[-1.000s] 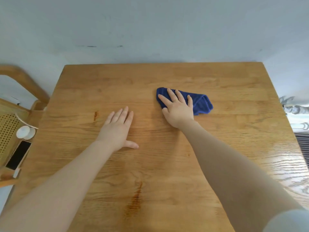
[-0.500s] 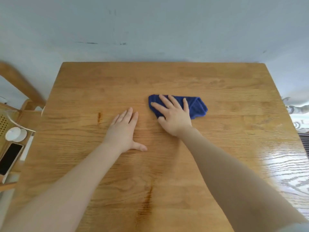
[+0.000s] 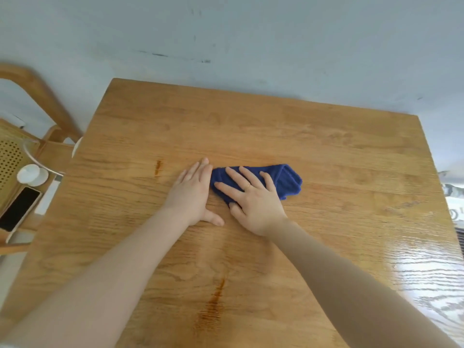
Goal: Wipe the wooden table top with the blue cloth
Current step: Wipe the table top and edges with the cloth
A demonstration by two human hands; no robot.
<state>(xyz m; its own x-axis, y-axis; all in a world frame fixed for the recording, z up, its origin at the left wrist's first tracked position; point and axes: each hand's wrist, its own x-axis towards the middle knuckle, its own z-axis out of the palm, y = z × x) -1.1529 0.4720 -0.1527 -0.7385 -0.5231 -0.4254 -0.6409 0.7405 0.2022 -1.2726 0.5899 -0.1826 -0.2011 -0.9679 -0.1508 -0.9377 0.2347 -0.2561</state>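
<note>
My table (image 3: 313, 151) is wood, with wavy grain lines you can see all over. It looks smooth. To the right of the cloth (image 3: 283, 180) the wood is very shiny and bright with light. Left of the cloth it looks duller. The cloth is soft and fuzzy, not shiny at all. Far left of the cloth, the chair (image 3: 42, 96) is smooth wood too, with a woven part full of tiny holes. The phone (image 3: 18, 208) there has a black glossy front.
</note>
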